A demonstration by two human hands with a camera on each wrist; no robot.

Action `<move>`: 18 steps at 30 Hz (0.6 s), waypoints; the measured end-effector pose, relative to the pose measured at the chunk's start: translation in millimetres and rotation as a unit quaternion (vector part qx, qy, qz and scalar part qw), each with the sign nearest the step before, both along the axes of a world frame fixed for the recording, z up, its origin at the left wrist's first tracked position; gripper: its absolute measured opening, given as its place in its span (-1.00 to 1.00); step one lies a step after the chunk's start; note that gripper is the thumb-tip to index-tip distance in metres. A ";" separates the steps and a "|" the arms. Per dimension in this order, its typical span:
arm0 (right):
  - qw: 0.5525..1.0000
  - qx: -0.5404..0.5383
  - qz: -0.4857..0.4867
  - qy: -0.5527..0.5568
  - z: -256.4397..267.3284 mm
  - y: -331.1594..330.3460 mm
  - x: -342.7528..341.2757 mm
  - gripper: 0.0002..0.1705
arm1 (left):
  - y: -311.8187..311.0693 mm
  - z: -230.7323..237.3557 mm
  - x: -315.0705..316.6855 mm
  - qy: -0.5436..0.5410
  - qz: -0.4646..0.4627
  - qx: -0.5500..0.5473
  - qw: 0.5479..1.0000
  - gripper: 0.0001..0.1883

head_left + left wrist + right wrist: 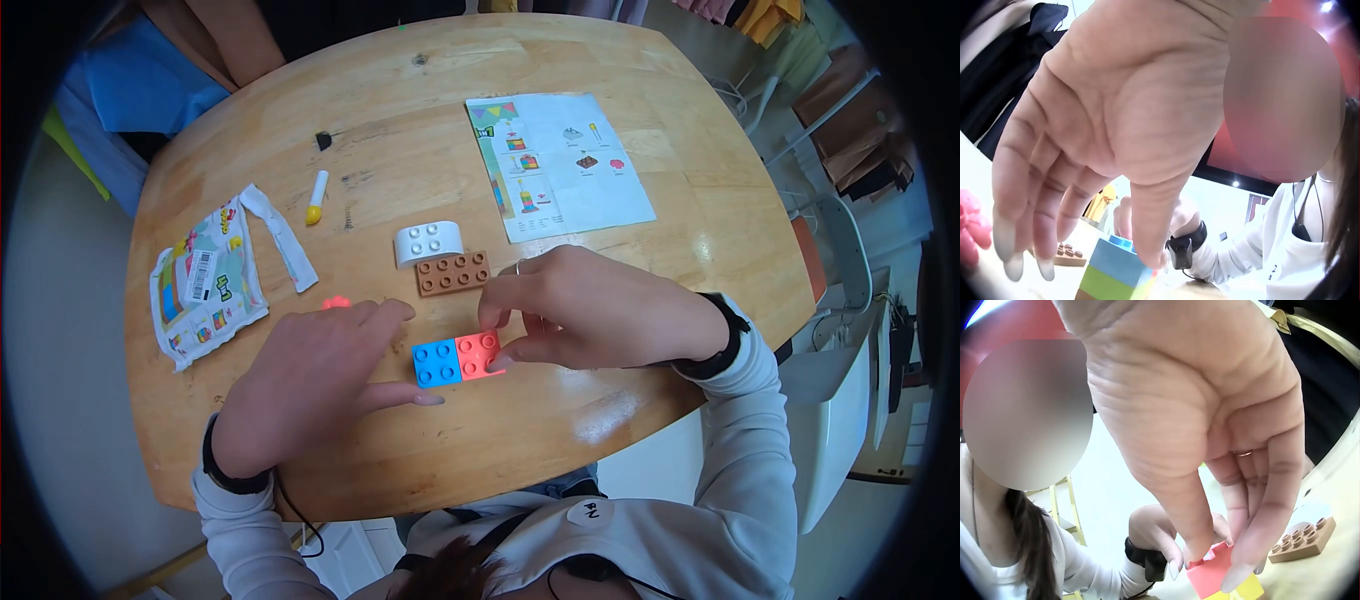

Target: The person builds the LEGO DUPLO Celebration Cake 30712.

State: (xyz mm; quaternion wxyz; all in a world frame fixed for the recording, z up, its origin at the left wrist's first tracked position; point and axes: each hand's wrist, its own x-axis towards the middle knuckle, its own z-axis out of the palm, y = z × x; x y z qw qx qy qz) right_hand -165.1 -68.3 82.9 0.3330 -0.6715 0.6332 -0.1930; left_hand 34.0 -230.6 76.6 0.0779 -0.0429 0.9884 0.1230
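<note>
A stack of toy building bricks stands on the table before me, topped by a blue brick [436,365] and a red brick [476,355] side by side. Under the blue one, the left wrist view shows a green brick [1110,282]; a yellow brick [1249,589] is below the red one. My right hand [590,305] pinches the red brick between thumb and fingers. With fingers spread apart, my left hand [310,370] hovers at the blue side and holds nothing. A pink flower-shaped piece [337,302] shows beyond that hand, partly hidden by it.
Just beyond the stack lie a brown brick [453,274] and a white curved brick [428,243]. A printed instruction sheet [590,190] is farther right. To the left are an opened package [205,285], its torn strip [280,240] and a white-and-yellow stick piece [317,197].
</note>
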 end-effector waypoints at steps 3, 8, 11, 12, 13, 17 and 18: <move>0.999 -0.033 -0.001 0.011 -7.8 -0.9 -3.4 -0.76 | -5.2 -6.5 0.0 0.039 -0.012 -0.007 0.999 -0.40; 1.000 -0.022 0.019 -0.004 -14.9 -3.9 -3.8 -0.74 | -1.3 -8.6 -6.8 0.001 -0.035 0.007 0.999 -0.52; 0.999 -0.015 0.021 -0.028 -18.1 -4.3 -7.0 -0.75 | 0.4 -9.5 -7.6 -0.011 -0.039 0.022 0.999 -0.55; 0.999 -0.016 0.021 -0.041 -18.0 -4.7 -8.6 -0.76 | -0.2 -9.5 -7.1 -0.012 -0.042 0.023 0.999 -0.55; 0.999 -0.017 0.024 -0.042 -15.3 -4.3 -10.8 -0.76 | -1.9 -10.5 -6.4 -0.013 -0.039 0.023 0.999 -0.55; 0.996 -0.084 -0.029 -0.016 -9.0 -7.7 -16.0 -0.74 | -11.4 -4.0 -5.1 0.013 -0.048 0.045 0.998 -0.48; 0.989 -0.128 -0.068 0.019 -11.2 -8.2 -16.6 -0.72 | -12.8 0.2 -4.7 0.004 -0.030 0.041 0.999 -0.46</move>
